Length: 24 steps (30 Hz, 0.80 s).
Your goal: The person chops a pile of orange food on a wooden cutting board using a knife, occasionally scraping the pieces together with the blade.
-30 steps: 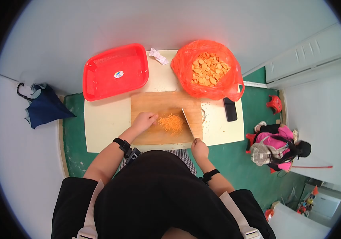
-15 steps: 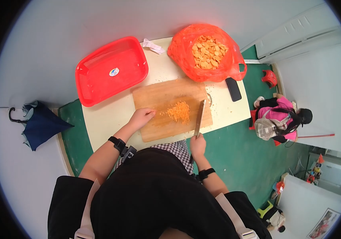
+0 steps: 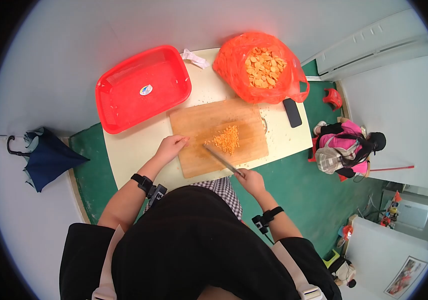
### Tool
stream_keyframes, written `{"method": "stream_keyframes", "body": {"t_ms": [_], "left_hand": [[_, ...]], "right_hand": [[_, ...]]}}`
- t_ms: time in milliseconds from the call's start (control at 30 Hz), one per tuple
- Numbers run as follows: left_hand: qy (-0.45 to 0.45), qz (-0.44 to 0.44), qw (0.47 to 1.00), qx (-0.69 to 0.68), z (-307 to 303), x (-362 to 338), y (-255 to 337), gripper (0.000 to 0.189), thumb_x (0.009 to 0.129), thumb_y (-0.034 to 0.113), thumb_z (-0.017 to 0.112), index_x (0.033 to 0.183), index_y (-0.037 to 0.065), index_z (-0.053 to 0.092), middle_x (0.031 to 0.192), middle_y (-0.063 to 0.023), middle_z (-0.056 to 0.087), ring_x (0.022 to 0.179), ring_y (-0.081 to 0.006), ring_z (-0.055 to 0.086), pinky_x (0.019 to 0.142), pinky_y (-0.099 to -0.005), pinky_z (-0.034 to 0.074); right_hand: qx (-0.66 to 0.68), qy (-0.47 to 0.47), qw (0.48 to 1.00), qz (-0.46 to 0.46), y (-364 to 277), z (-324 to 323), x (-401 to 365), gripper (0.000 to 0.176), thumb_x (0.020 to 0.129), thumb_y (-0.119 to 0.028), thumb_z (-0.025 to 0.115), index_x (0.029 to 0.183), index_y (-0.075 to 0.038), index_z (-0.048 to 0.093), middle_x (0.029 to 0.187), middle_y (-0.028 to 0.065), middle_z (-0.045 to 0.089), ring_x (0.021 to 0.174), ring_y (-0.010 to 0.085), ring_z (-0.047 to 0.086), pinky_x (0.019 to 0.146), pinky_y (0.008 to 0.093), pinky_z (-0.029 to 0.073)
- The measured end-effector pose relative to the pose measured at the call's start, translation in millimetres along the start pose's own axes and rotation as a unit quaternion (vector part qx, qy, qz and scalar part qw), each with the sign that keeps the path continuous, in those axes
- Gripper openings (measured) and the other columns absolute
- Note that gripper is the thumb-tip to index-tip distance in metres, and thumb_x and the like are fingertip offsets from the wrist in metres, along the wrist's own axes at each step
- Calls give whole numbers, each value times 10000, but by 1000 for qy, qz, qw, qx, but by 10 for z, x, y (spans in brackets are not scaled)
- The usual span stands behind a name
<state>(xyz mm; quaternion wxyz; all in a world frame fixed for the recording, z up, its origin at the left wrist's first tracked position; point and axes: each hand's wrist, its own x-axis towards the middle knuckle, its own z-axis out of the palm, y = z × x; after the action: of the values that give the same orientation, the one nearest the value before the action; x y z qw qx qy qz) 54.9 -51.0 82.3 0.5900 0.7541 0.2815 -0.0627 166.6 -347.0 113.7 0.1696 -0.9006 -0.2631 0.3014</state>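
On the wooden cutting board [image 3: 201, 120] lies a small heap of chopped orange bits [image 3: 228, 140]. My right hand [image 3: 250, 181] is wrapped round the handle of a knife [image 3: 221, 159], whose blade slants across the board with its tip at the heap's lower left. My left hand [image 3: 172, 147] is at the board's left edge, its fingers pressed together; whatever they hold, if anything, is too small to name.
A red plastic basket [image 3: 144, 107] stands at the table's back left, near crumpled paper [image 3: 195, 58]. A red bag [image 3: 231, 62] holds orange slices [image 3: 265, 67]. A black phone [image 3: 292, 113] lies at the right. A person in pink [image 3: 346, 137] sits beyond the table.
The knife has swung from upright at the heap's right to a slant at its lower left. My right hand has turned with it, and my left hand has shifted slightly left.
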Motion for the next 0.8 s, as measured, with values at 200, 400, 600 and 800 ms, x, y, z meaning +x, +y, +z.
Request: {"method": "stream_keyframes", "body": {"t_ms": [200, 400, 600, 800], "left_hand": [[24, -9, 1000, -18, 28, -60, -99, 287, 881, 215, 506, 1010, -17, 614, 852, -100, 660, 809, -145, 618, 748, -250, 463], [69, -12, 996, -50, 79, -83, -144, 274, 877, 213, 508, 986, -10, 624, 845, -114, 663, 791, -159, 626, 732, -256, 466], [118, -32, 989, -85, 212, -98, -60, 274, 881, 216, 512, 974, -15, 625, 827, -95, 657, 787, -147, 617, 724, -251, 464], [134, -66, 984, -100, 419, -186, -84, 267, 886, 205, 516, 980, -21, 621, 784, -67, 639, 755, -120, 590, 701, -241, 458]], "right_hand": [[-129, -95, 982, -97, 147, -63, 318, 258, 816, -353, 539, 937, -154, 650, 777, 119, 637, 729, 305, 608, 649, 393, 484], [-107, -103, 988, -41, 258, -390, 649, 272, 825, -331, 529, 934, -105, 634, 779, 138, 634, 737, 316, 604, 661, 389, 480], [9, -195, 976, -99, 123, -192, 554, 265, 817, -266, 493, 914, -42, 595, 816, 220, 606, 784, 375, 583, 731, 442, 464], [17, -207, 968, -143, 131, 26, 562, 276, 823, -277, 502, 888, -25, 595, 788, 224, 603, 764, 378, 582, 717, 433, 459]]}}
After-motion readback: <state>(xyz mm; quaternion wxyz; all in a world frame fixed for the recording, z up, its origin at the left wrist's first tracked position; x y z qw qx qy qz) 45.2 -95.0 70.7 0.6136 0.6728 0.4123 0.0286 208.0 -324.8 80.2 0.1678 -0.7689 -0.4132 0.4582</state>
